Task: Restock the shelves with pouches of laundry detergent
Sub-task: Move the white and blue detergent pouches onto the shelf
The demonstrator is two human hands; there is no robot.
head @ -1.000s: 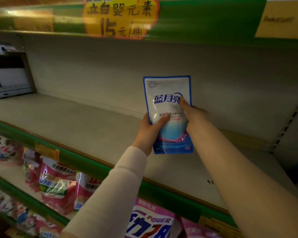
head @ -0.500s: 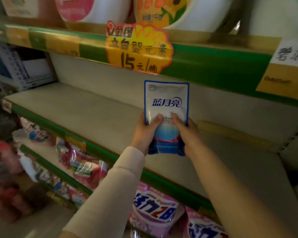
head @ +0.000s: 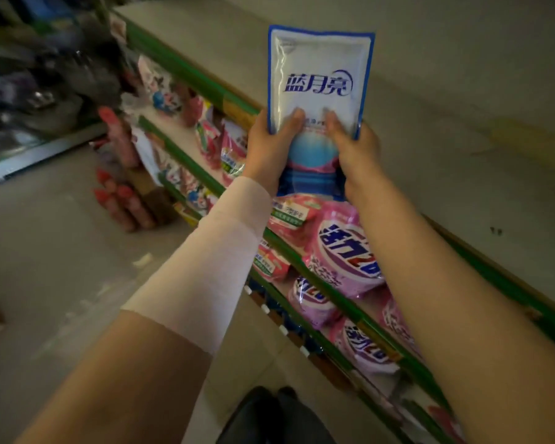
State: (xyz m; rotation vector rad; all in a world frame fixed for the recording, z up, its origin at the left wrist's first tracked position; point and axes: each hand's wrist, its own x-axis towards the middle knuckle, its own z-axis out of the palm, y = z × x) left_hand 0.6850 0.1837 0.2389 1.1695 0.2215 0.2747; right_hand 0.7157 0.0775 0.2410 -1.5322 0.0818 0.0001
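- The pouch (head: 319,88) is held upright, label toward the camera, near the front edge of the bare shelf (head: 446,100). Its lower end is seen against the pink pouches (head: 346,251) of the tier below, so it is judged to be in the air and not yet set down.
- Its lower half is gripped from both sides. The left hand (head: 266,149) is curled round the left edge and the right hand (head: 356,155) round the right edge, with both thumbs (head: 293,118) pressed on the front below the logo.
- A second ago the right forefinger was stretched up to the logo. That finger is now hidden behind the pouch, and a matched two-handed grip is seen.
- Half a second ago the pouch was seen over the middle of the shelf. It is now seen nearer, at the front edge.
- The view has been tipped downward. The price sign and upper tier are out of view, and the floor (head: 61,251) and lower tiers are shown instead.
- For the task this is read as a pause or a pull-back, not a placement. No blue pouch is seen on the shelf, so this first one remains to be stood there.
- A pale sleeve (head: 212,267) is worn on the left forearm. The dark shape at the bottom edge cannot be identified.
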